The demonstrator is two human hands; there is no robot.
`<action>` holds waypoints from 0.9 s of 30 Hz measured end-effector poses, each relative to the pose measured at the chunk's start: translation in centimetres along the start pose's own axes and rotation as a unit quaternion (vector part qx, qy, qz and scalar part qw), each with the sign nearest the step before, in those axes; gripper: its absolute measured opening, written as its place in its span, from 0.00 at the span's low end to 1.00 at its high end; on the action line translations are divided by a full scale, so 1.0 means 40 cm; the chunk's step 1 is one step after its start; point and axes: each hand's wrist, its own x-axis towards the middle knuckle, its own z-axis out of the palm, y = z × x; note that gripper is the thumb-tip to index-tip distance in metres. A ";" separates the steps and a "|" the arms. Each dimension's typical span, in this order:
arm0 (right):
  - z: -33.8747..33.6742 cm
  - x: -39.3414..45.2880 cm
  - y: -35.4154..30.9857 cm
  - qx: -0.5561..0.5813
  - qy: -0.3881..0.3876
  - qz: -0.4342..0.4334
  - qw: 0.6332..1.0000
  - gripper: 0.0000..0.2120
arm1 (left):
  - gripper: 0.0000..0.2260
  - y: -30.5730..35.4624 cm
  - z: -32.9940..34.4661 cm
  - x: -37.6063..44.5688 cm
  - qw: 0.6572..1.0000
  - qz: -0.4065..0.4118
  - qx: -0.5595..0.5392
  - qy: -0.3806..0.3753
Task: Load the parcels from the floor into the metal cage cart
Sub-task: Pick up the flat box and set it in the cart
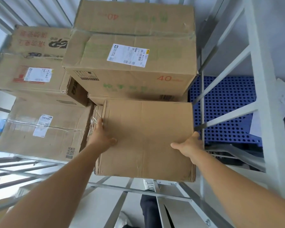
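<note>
A plain brown cardboard parcel (146, 139) is held between both hands inside the metal cage cart (225, 89). My left hand (100, 134) grips its left edge, thumb on the top face. My right hand (189, 145) clasps the right edge, thumb across the top. Just behind it stands a tall box marked "40" (130, 63) with a white shipping label. On the left are stacked parcels (39, 129) with labels, another labelled box (30, 76) above them.
The cart's grey bars (227, 119) run close along the right side of the held parcel. A blue perforated pallet (224, 109) lies beyond those bars. The cart's lower front rail (138, 190) crosses below the parcel, with my shoe (149, 185) and the pale floor under it.
</note>
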 end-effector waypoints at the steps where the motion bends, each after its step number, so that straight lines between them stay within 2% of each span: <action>1: 0.002 0.007 0.001 -0.002 0.000 0.000 1.000 0.46 | 0.46 0.000 0.001 0.004 1.000 0.000 0.007 0.001; 7: 0.004 -0.008 0.011 -0.020 -0.001 -0.019 1.000 0.49 | 0.45 0.010 -0.001 -0.021 0.995 0.000 0.101 -0.024; 10: 0.002 -0.045 0.003 -0.099 0.038 -0.077 0.991 0.52 | 0.44 0.031 -0.017 -0.051 0.990 0.013 0.134 -0.031; 13: -0.007 -0.101 -0.016 -0.195 0.074 -0.169 0.963 0.53 | 0.43 0.046 -0.057 -0.091 0.984 0.041 0.175 -0.013; 16: -0.016 -0.170 -0.052 -0.243 0.084 -0.248 0.934 0.51 | 0.40 0.051 -0.116 -0.145 0.979 0.065 0.190 0.025; 22: -0.020 -0.375 -0.122 -0.278 0.106 -0.381 0.875 0.47 | 0.37 0.006 -0.254 -0.322 0.969 0.086 0.202 0.112; 27: 0.006 -0.581 -0.146 -0.312 0.127 -0.488 0.805 0.46 | 0.37 -0.086 -0.357 -0.543 0.959 0.081 0.185 0.197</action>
